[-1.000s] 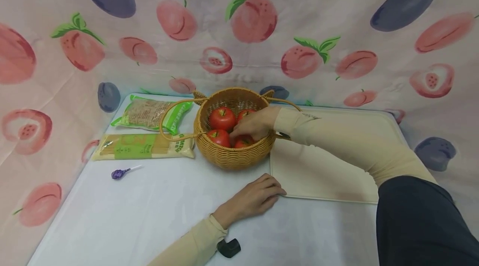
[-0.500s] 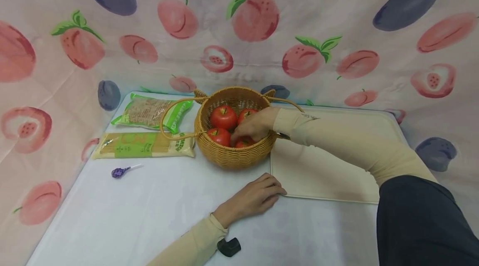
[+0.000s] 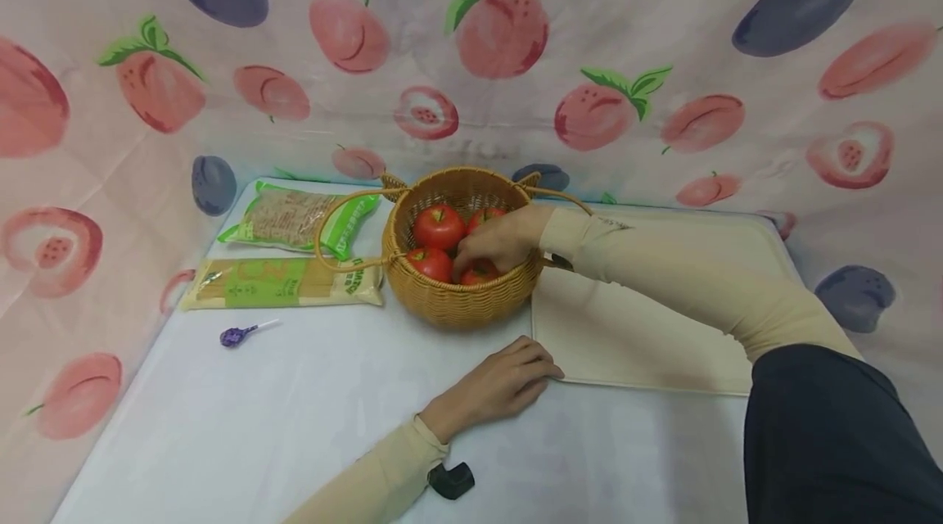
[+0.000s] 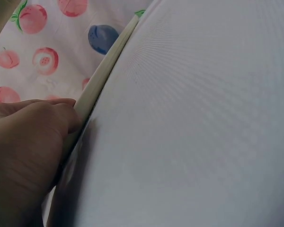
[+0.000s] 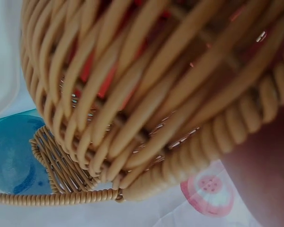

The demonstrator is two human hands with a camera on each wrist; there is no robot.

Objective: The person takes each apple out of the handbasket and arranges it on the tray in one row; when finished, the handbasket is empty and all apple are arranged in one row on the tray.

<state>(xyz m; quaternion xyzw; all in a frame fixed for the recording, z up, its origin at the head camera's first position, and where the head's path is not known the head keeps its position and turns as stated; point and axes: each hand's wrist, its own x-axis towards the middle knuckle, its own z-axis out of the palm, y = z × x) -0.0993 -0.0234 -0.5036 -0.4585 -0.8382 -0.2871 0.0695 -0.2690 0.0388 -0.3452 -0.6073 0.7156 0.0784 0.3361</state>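
Observation:
In the head view, a round wicker basket (image 3: 460,307) holds several red apples (image 3: 439,227). My right hand (image 3: 499,244) reaches over its right rim, with curled fingers round the front-right apple (image 3: 479,273); the fingertips are hidden. The right wrist view shows the basket's weave (image 5: 132,90) up close, with red showing through the gaps. At the near left corner of a cream tray (image 3: 648,344), my left hand (image 3: 501,385) grips the edge with bent fingers. The left wrist view shows that hand (image 4: 33,142) against the tray's rim (image 4: 97,85).
Left of the basket lie a green-edged clear bag (image 3: 291,217) of brown contents and a long yellow-green packet (image 3: 272,282). A purple-wrapped lollipop (image 3: 236,336) lies nearer on the white table (image 3: 295,409). The basket's left handle (image 3: 318,233) overlaps both packages. A fruit-print cloth (image 3: 309,139) stands behind.

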